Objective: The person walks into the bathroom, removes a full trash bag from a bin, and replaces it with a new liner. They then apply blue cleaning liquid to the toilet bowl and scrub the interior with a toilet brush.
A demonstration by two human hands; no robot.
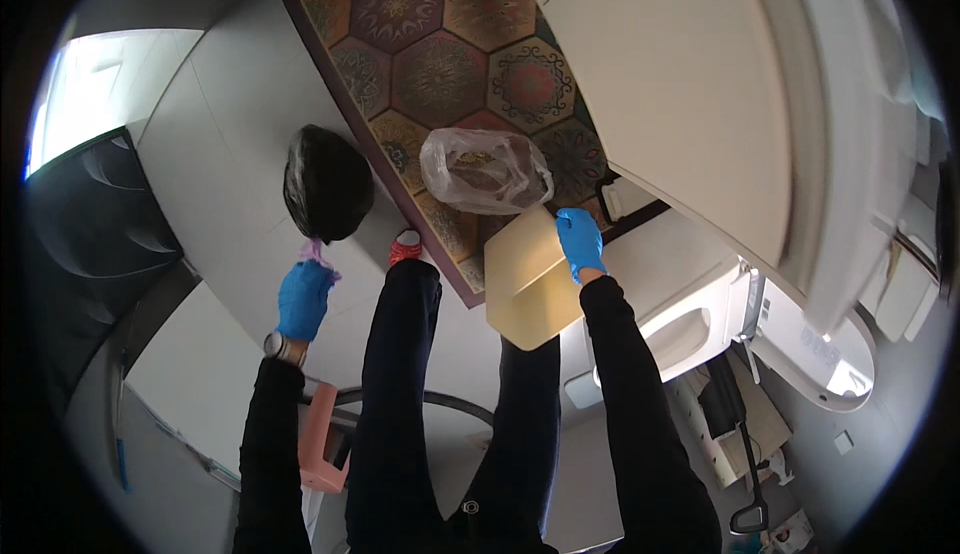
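My left hand [304,299], in a blue glove, is closed on the purple tie of a filled black plastic bag [328,185], which is over or on the light floor. In its own blue glove, my right hand [579,241] grips the rim of a beige plastic bin [529,280] in front of my legs. A translucent plastic bag [486,171] lies on the patterned mat [439,74], just beyond the bin.
To the right stands a toilet with its lid raised [814,348], near a long-handled black tool [750,471]. A white cabinet or counter [667,89] borders the mat. A pink plastic object [321,441] is beside my left leg.
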